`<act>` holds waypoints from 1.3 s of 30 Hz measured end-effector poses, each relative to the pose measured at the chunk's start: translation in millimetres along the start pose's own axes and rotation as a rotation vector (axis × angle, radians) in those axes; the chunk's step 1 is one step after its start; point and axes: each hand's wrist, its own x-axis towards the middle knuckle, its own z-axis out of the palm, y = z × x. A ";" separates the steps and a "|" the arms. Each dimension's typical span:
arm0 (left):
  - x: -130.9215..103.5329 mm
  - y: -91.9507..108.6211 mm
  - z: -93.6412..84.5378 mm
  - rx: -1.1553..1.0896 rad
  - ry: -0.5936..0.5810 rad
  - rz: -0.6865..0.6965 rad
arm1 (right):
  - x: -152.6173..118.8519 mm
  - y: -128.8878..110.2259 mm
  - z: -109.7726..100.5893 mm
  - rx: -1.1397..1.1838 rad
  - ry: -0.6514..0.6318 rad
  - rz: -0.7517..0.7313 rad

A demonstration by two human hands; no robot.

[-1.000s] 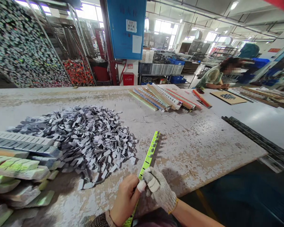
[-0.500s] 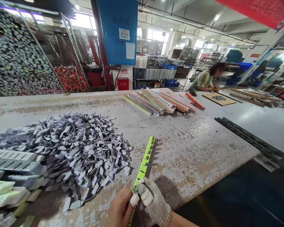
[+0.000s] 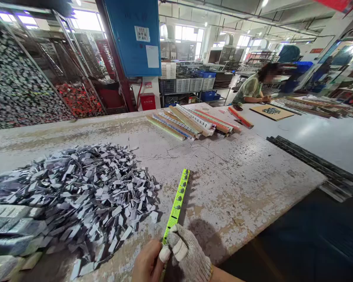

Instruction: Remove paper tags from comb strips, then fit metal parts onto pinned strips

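Observation:
A neon yellow-green slotted strip [image 3: 174, 211] lies on the worn table, pointing away from me. Several small dark grey pieces [image 3: 181, 190] stick up from its far half, and a few dark slots nearer me are unfilled. My left hand [image 3: 148, 259], with a white covering on the thumb tip, is closed around the strip's near part. Over the strip beside it, my right hand [image 3: 188, 251], in a knitted white glove with taped fingertips, is pinched shut. Whatever lies between its fingertips is hidden. To the left spreads a big heap of flat grey chips [image 3: 106, 192].
Pale slotted blocks [image 3: 8, 219] sit at the left edge. Several coloured strips [image 3: 194, 121] lie in a bundle toward the back. A co-worker [image 3: 251, 88] leans over the far table near a brown board [image 3: 272, 112]. Dark bars [image 3: 306, 156] lie to the right.
The view has shifted slightly, with the background moving left. Both hands stay at the near part of the strip, the right still pinched; the grey pieces on it look the same.

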 end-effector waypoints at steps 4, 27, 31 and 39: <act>2.8 3.5 0.2 -0.015 0.004 -0.009 | 2.3 -0.1 0.1 0.065 0.016 0.081; 0.1 -7.0 9.2 -0.035 0.041 0.014 | 1.9 3.4 -3.1 -0.036 0.011 0.033; -0.7 -6.9 8.9 -0.035 0.041 0.001 | 0.5 1.5 -3.1 -0.057 -0.031 0.028; 0.5 -3.5 8.7 -0.030 0.033 -0.012 | 0.6 3.4 -6.8 -0.188 -0.058 -0.032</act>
